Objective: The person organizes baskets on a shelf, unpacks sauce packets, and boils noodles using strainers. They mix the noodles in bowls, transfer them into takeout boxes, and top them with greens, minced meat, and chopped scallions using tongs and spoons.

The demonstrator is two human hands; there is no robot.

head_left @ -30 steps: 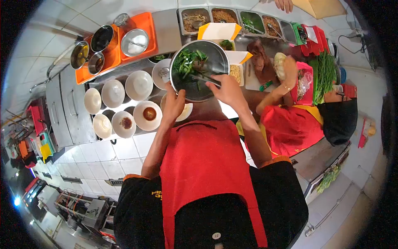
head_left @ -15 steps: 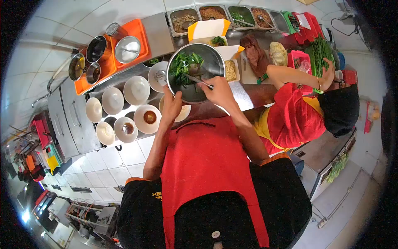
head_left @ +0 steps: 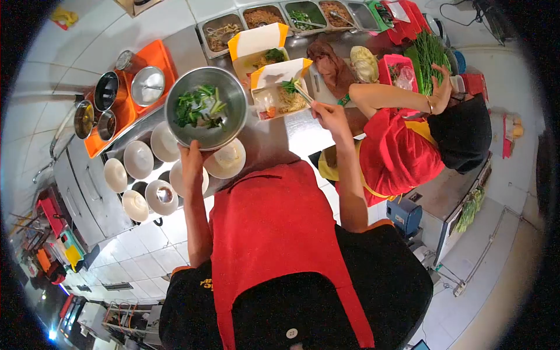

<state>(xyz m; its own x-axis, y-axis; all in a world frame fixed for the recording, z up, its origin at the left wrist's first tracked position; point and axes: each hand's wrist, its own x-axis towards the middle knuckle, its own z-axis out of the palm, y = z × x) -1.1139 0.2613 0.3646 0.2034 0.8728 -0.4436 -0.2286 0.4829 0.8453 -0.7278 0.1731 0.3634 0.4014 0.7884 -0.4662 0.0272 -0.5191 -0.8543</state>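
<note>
My left hand (head_left: 191, 163) is closed on the near rim of a large metal mixing bowl (head_left: 234, 111) with dark leafy greens (head_left: 198, 106) inside, held over the counter. My right hand (head_left: 332, 119) grips slim tongs (head_left: 303, 93). Their tips hold a small bunch of greens (head_left: 289, 86) at an open takeaway box (head_left: 262, 83) of noodles (head_left: 293, 104); whether the bunch touches the noodles I cannot tell. A small packet and something orange-red sit in the box's left part. Just behind stands a second open box (head_left: 242, 67) with greens in it.
Several white bowls (head_left: 139, 160) stand at the left, some with sauce. Orange trays (head_left: 160, 58) hold metal pots. Topping pans (head_left: 219, 35) line the back. Cooked meat (head_left: 329, 61) and cabbage (head_left: 364, 64) lie right. A co-worker's arm (head_left: 391, 95) reaches across toward long green stalks (head_left: 430, 55).
The mixing bowl has moved left with my left hand. My right hand has gone from inside the bowl rightward to the noodle box, carrying greens in the tongs.
</note>
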